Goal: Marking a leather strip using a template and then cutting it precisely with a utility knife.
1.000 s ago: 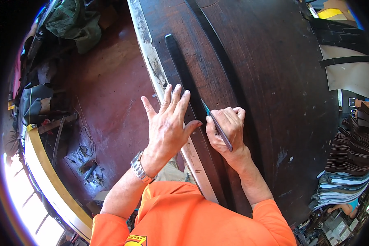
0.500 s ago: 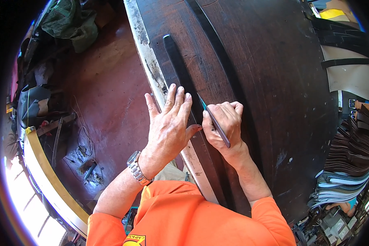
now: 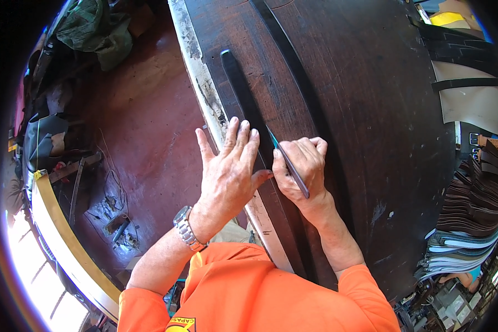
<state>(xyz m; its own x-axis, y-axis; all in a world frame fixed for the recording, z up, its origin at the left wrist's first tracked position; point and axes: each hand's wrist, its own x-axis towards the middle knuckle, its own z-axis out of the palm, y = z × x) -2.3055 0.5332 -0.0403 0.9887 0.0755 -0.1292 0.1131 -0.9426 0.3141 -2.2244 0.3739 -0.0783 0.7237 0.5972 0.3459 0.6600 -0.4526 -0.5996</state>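
A narrow black leather strap (image 3: 237, 74) with a blunt tapered tip lies lengthwise near the table's left edge. My left hand (image 3: 227, 169) rests on and beside it, fingers stretched and spread, thumb pointing right. Closed in my right hand (image 3: 303, 166) is a slim pointed knife (image 3: 294, 175) with a dark handle and some teal near its tip. The knife slants up and left, its point close to the strap's right side; whether it touches the strap, I cannot tell. A second long black strap (image 3: 288, 52) runs along the table and passes behind my right hand.
The dark wooden table (image 3: 382, 122) has a worn whitish edge (image 3: 196, 74) on its left, above a reddish floor (image 3: 144, 122). At the right are a stack of brown leather strips (image 3: 473, 205), a buckled tan belt (image 3: 495, 144) and a pale sheet (image 3: 473, 108).
My left hand and the strap under it have shifted very slightly toward me. The right hand keeps its grip on the knife, almost still.
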